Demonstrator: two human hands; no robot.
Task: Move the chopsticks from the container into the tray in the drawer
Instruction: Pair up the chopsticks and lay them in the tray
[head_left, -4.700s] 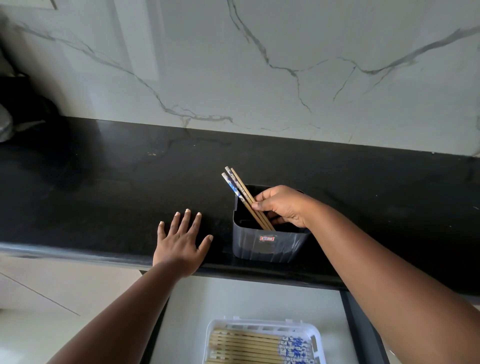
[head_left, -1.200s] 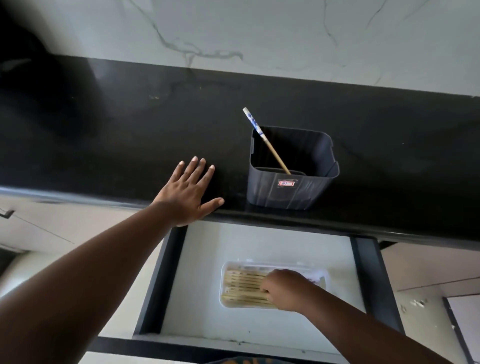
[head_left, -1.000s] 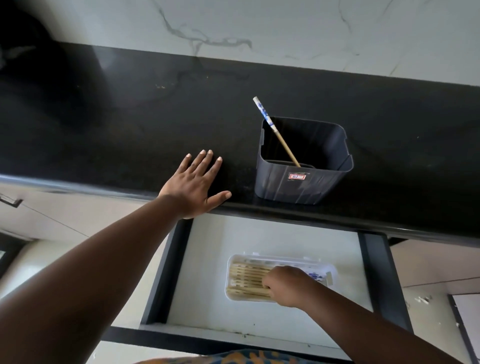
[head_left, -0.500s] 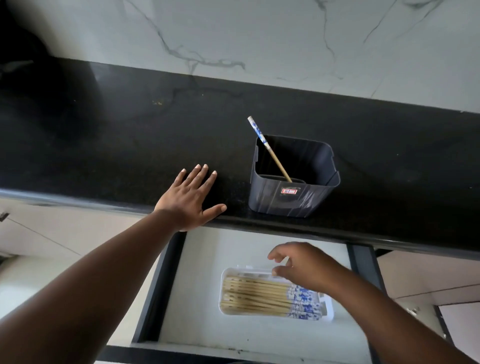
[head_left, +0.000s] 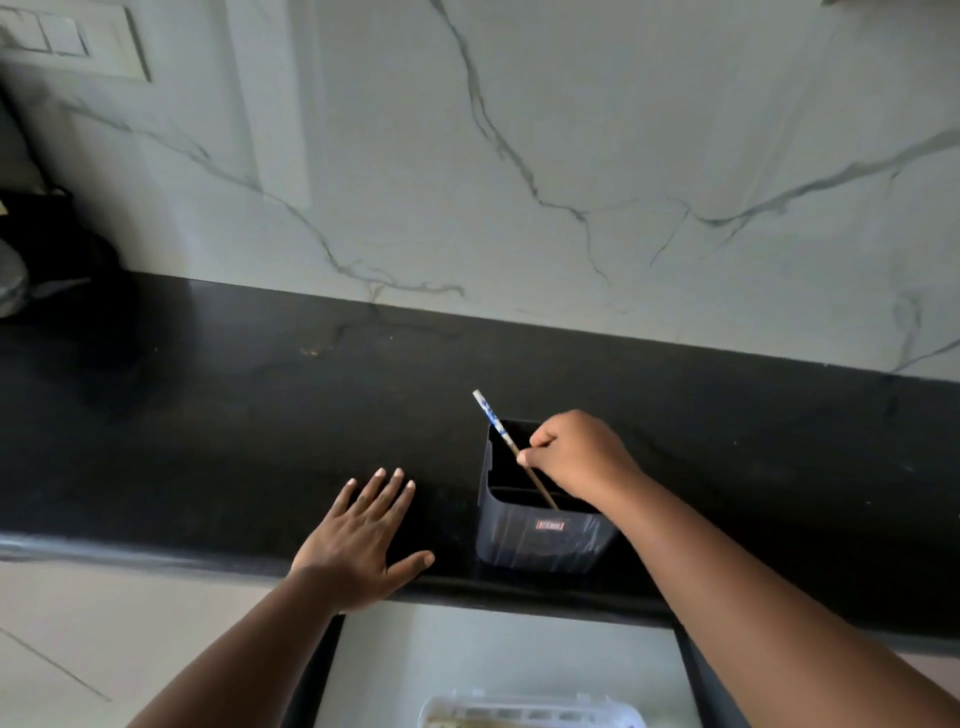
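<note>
A dark grey square container (head_left: 540, 535) stands near the front edge of the black countertop (head_left: 260, 415). One wooden chopstick (head_left: 496, 421) with a blue-and-white patterned top leans in it, tip up to the left. My right hand (head_left: 576, 452) is over the container's mouth, thumb and forefinger pinched on the chopstick's middle. My left hand (head_left: 358, 540) lies flat on the counter edge, fingers spread, left of the container. Below, the open drawer (head_left: 467, 665) shows the top rim of a white tray (head_left: 519, 714) with chopsticks in it, mostly cut off by the frame.
A white marble backsplash (head_left: 519, 156) rises behind the counter, with a switch plate (head_left: 62, 41) at the upper left. Dark objects (head_left: 47, 249) sit at the counter's far left. The drawer's dark side rail (head_left: 701, 686) runs under my right forearm.
My right hand has left the tray in the drawer, risen to the container and pinched the single chopstick that stayed there. The view has tilted upward. My left hand has stayed put.
</note>
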